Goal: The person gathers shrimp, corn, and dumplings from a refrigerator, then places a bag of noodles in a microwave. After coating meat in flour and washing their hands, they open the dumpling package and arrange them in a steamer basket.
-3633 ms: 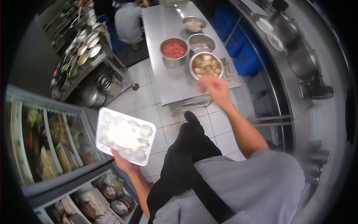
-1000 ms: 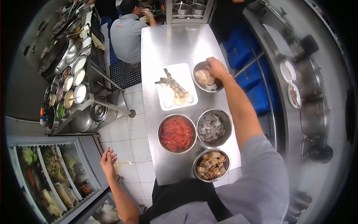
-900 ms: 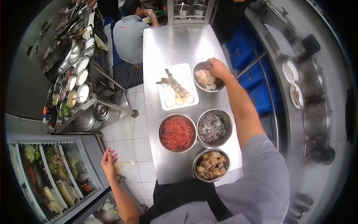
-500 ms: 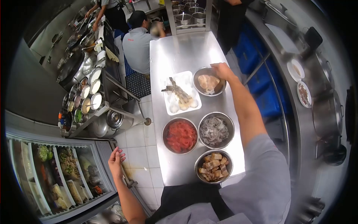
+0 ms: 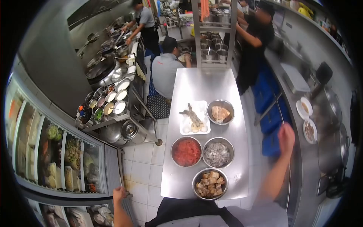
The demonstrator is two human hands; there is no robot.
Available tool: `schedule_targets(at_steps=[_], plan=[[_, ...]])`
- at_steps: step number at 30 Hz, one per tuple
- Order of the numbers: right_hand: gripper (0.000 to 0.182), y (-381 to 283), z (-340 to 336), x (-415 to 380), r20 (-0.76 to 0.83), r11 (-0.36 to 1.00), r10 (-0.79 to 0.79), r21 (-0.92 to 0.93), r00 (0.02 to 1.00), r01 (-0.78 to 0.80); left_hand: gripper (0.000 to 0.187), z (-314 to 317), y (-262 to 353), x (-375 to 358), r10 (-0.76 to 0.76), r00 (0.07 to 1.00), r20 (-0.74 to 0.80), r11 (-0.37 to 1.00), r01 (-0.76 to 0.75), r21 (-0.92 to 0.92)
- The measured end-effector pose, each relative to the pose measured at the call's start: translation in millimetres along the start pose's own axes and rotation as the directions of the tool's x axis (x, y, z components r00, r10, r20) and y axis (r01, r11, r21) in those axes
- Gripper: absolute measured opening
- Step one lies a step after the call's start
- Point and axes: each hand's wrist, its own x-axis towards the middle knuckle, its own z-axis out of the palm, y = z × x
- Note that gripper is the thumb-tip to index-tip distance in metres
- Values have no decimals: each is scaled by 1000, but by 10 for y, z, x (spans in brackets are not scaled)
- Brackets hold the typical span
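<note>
My right hand (image 5: 286, 140), blurred, hangs in the air right of the steel table (image 5: 230, 85), touching no bowl. My left hand (image 5: 119, 193) is low at the left, beside the fridge edge, its fingers curled and small. On the table are a white tray of prawns (image 5: 194, 123), a bowl with pale meat (image 5: 220, 112), a bowl of red meat (image 5: 186, 151), a bowl of grey sliced seafood (image 5: 218, 152) and, nearest me, a bowl of browned chunks (image 5: 210, 184).
Glass-topped fridge (image 5: 107, 170) at left; sauce pots (image 5: 109, 97) and woks behind it. One person (image 5: 164, 73) crouches beyond the table, another (image 5: 255, 41) stands right of the rack (image 5: 214, 28). Right counter (image 5: 287, 102) holds white plates (image 5: 310, 131).
My right hand has let go of the pale meat bowl's rim and moved right and down, off the table. The view has tilted up, showing more of the people and the rack.
</note>
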Motion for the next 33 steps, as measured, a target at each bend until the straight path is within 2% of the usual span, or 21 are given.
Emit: schedule_targets(at_steps=[1,2,3,4,5,7,8,10,12,14,16,18,19,20,22,24,25,28,30,31,33], plan=[[23,305,-565,-474,-224,977,-49,192,973,94,31,-136,-377,-129,29,1000,12,994,-30,102],[23,618,-1030,-927,-385,987,-28,133,922,85,32,-249,-757,-254,56,998,25,977,-60,204],[23,927,-1408,-1459,-556,995,-17,-92,831,-42,31,-313,-1053,-491,-133,991,10,953,125,277],[22,1223,-1712,-2015,-666,847,-34,-416,745,-332,30,-338,-1320,-657,-315,949,-15,889,301,344],[22,1450,-1905,-2527,-727,505,-28,-602,686,-618,27,-263,-1351,-947,-467,882,-63,838,464,287],[22,1688,-1941,-3477,-813,-124,109,-582,572,-804,21,-376,-1461,-1462,-681,724,-114,679,682,271],[22,1730,-1895,-3831,-841,-312,180,-540,510,-782,18,-409,-1600,-1637,-743,659,-118,606,737,300],[22,1809,-1815,-4285,-857,-499,279,-514,433,-698,18,-403,-1757,-1985,-795,594,-125,543,788,291],[22,1868,-1779,-4354,-839,-537,297,-542,456,-647,18,-306,-1821,-2162,-757,642,-125,609,761,223],[21,1944,-1773,-4194,-781,-529,278,-610,559,-590,19,-202,-1768,-2238,-672,724,-156,705,690,163],[22,2040,-1799,-4178,-657,-563,126,-664,743,-492,19,-262,-1730,-2251,-537,826,-168,817,560,138],[25,2349,-2124,-4115,-568,-548,224,-745,792,-379,28,-500,-1997,-2164,-308,947,-92,942,317,113],[33,2463,-2181,-4017,-631,-443,233,-746,740,-497,28,-612,-2038,-2234,-321,943,-86,936,329,121],[45,1905,-1412,-3612,-673,-444,491,-740,553,-506,27,-727,-2111,-2245,-305,941,-149,938,324,124],[54,1819,-1055,-3526,-586,-485,657,-810,474,-330,28,-820,-2418,-2429,-300,933,-199,937,328,124],[55,1953,-928,-3678,-715,-516,495,-699,493,-495,38,-916,-3029,-2748,-268,889,-373,964,247,-102],[53,2098,-987,-3793,-697,-549,477,-712,535,-439,41,-1038,-3287,-2921,-329,915,-234,924,260,-279],[47,2463,-1101,-4118,-616,-513,473,-774,630,-371,40,-1207,-4008,-3721,-539,823,-176,806,443,-393],[33,2485,-942,-4420,-386,-561,345,-816,855,-142,40,-1227,-4425,-4162,-655,742,-143,715,547,-436],[33,2386,-690,-4485,-393,-572,333,-807,857,-148,39,-1203,-4602,-4341,-704,699,-128,665,585,-465],[43,2065,61,-4589,-573,-514,479,-797,665,-317,39,-1231,-4875,-4616,-754,647,-115,608,622,-493]])
